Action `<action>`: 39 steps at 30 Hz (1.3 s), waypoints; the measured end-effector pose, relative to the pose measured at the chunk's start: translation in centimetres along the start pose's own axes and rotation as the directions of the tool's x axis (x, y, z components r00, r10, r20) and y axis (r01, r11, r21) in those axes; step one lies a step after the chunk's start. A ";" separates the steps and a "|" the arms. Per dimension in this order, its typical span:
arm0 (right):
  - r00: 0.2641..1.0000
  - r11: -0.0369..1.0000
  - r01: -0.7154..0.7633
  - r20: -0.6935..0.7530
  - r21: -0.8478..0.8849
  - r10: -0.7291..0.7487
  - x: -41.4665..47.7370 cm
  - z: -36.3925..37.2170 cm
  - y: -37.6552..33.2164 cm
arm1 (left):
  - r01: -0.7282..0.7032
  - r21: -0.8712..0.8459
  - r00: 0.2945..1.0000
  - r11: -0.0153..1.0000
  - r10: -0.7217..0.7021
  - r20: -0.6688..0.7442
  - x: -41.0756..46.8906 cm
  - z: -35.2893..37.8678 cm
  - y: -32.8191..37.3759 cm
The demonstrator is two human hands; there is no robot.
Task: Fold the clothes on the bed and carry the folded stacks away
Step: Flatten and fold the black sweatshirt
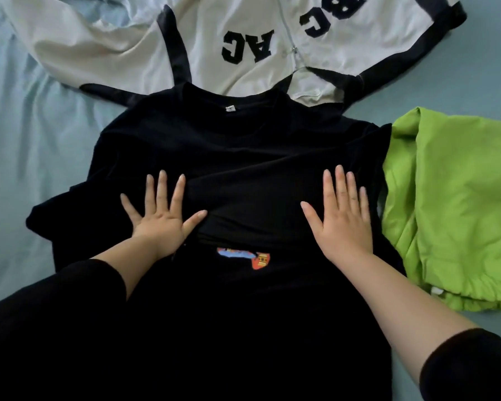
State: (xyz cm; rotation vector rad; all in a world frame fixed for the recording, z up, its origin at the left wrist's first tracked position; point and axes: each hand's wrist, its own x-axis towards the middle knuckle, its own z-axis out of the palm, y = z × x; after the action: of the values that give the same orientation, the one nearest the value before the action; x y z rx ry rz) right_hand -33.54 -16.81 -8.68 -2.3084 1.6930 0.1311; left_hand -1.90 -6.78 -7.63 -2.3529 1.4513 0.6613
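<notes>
A black T-shirt [237, 151] lies spread on the bed in the middle of the view, collar and white neck tag pointing away from me. A fold of cloth crosses its middle, and a small coloured print [243, 256] shows below that fold. My left hand [159, 218] rests flat on the shirt's left side, fingers spread. My right hand [342, 215] presses flat on the right side, fingers apart. Neither hand grips any cloth. Black sleeves cover both my forearms near the bottom of the view.
A cream zip jacket [243, 33] with dark trim and black letters lies beyond the shirt, partly under its collar. A bright green garment [457, 204] is bunched at the right. The pale blue bedsheet [21, 134] is wrinkled at the left.
</notes>
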 end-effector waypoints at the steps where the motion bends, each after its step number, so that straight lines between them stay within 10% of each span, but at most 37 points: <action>1: 0.998 0.998 -0.059 0.012 -0.021 0.059 -0.3 -0.1 -1.5 | -0.012 -0.010 1.000 1.000 0.012 0.001 0.1 0.1 0.0; 13: 0.928 0.954 -0.284 0.277 0.092 0.250 -3.5 2.4 -26.3 | -0.443 0.131 0.884 0.887 0.457 -0.101 -2.1 -2.7 -7.3; 16: 0.895 0.959 -0.261 0.400 0.106 0.199 -6.6 2.7 -29.9 | -0.257 -0.120 0.952 0.959 0.230 -0.200 -4.1 -2.5 -14.0; 20: 0.838 0.967 -0.243 0.519 0.078 0.169 -8.5 3.0 -31.6 | 0.206 -0.531 0.973 0.822 -0.232 0.018 -5.0 -2.6 -21.5; 23: 0.775 0.967 -0.246 0.613 0.066 0.155 -7.0 2.2 -30.7 | 0.121 -0.615 0.988 0.779 -0.157 -0.004 -4.6 -2.5 -22.3; 26: 0.736 0.970 -0.231 0.666 0.072 0.126 -5.9 2.0 -29.8 | 0.080 -0.831 0.995 0.550 0.000 0.096 -4.2 -2.8 -20.1; 32: 0.742 0.971 -0.214 0.664 0.106 0.091 -5.4 2.2 -29.2 | 0.305 -0.930 0.934 -0.207 -0.123 0.334 -4.4 -4.1 -18.2; 34: 0.750 0.972 -0.201 0.658 0.119 0.074 -5.6 1.9 -29.2 | 0.285 -0.908 0.920 -0.307 -0.179 0.349 -4.4 -4.9 -19.0; 36: 0.756 0.972 -0.197 0.651 0.132 0.065 -5.5 1.4 -29.1 | 0.213 -0.962 0.917 -0.172 -0.304 0.258 -4.4 -6.2 -20.5; 39: 0.750 0.974 -0.181 0.659 0.134 0.049 -5.3 0.7 -28.9 | 0.027 -0.873 0.953 0.487 -0.276 -0.124 -4.8 -8.7 -24.3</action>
State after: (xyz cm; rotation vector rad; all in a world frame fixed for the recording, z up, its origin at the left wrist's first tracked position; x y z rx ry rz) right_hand -7.83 -3.71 -3.26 -1.7103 1.3891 0.6879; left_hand 19.99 3.54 2.56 -3.3981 1.0522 1.3366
